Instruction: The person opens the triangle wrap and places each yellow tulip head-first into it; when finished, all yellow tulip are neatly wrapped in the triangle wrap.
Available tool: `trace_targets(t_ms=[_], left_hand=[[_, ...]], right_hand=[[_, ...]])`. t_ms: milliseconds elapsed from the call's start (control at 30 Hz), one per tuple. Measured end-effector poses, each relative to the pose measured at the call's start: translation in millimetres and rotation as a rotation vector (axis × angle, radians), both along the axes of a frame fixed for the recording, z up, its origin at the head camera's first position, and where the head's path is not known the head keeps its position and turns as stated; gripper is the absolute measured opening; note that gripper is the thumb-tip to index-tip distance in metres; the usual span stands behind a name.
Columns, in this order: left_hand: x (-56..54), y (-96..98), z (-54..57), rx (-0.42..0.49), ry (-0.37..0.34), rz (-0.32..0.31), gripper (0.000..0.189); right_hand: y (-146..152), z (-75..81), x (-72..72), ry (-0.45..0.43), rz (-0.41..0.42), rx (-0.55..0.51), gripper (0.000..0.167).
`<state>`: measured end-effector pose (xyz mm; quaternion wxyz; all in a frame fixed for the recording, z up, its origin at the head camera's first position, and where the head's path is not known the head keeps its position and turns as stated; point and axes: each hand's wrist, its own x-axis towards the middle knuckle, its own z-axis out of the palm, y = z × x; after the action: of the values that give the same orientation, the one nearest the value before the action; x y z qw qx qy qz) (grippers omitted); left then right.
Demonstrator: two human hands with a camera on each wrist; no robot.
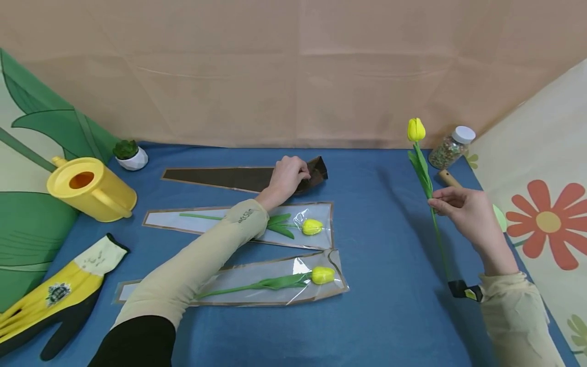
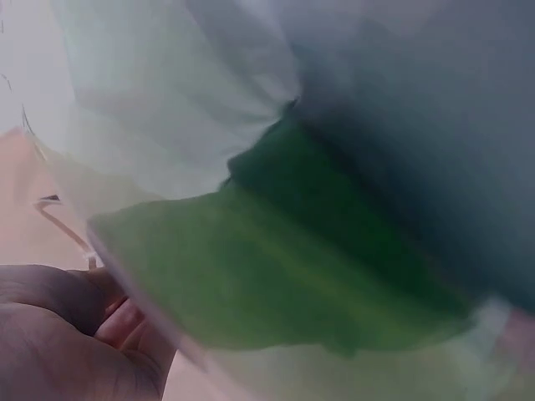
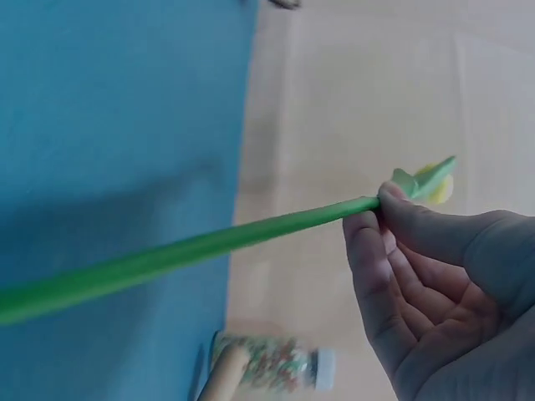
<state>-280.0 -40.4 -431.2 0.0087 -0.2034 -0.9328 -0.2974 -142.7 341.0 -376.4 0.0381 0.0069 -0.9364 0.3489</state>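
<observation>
My right hand [image 1: 470, 206] pinches the green stem [image 3: 276, 228] of a yellow tulip [image 1: 416, 130] between thumb and fingertips, just below its leaves. The bloom points up and the stem hangs down over the blue cloth. At the back of the table my left hand [image 1: 289, 176] grips a dark flower sleeve [image 1: 220, 176] near its wide end, which stands raised and partly open; some fingertips are hidden. Nearer lie two clear sleeves with brown edges, a middle one [image 1: 165, 218] and a front one [image 1: 293, 294], each with a yellow tulip inside. The left forearm crosses over both.
On the left are a yellow watering can [image 1: 110, 191], a small potted succulent [image 1: 133, 158] and a yellow-black glove [image 1: 59, 295]. At the back right a white-lidded jar [image 1: 449, 149] lies tilted by a wooden handle [image 1: 448, 178]. A beige backdrop [image 1: 293, 76] rises behind the blue cloth [image 1: 380, 316].
</observation>
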Motion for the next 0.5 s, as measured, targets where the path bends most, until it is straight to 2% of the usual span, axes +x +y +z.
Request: trace_targets(t_ms=[200,367,500], left_hand=[[0.7,0.5,0.7,-0.008,0.002,0.003,0.014],[1.5,1.5,1.7,-0.014,-0.001,0.005,0.014],[2.8,1.2,1.4,-0.019,-0.008,0.008,0.014]], right_hand=[[-14.0,13.6,-12.0,0.089,-0.015,-0.222,0.022],[-24.9,18.9,-23.2,0.143,-0.054,-0.431,0.013],[-32.6,17.1,-32.6,0.201,-0.093,-0.715,0.007]])
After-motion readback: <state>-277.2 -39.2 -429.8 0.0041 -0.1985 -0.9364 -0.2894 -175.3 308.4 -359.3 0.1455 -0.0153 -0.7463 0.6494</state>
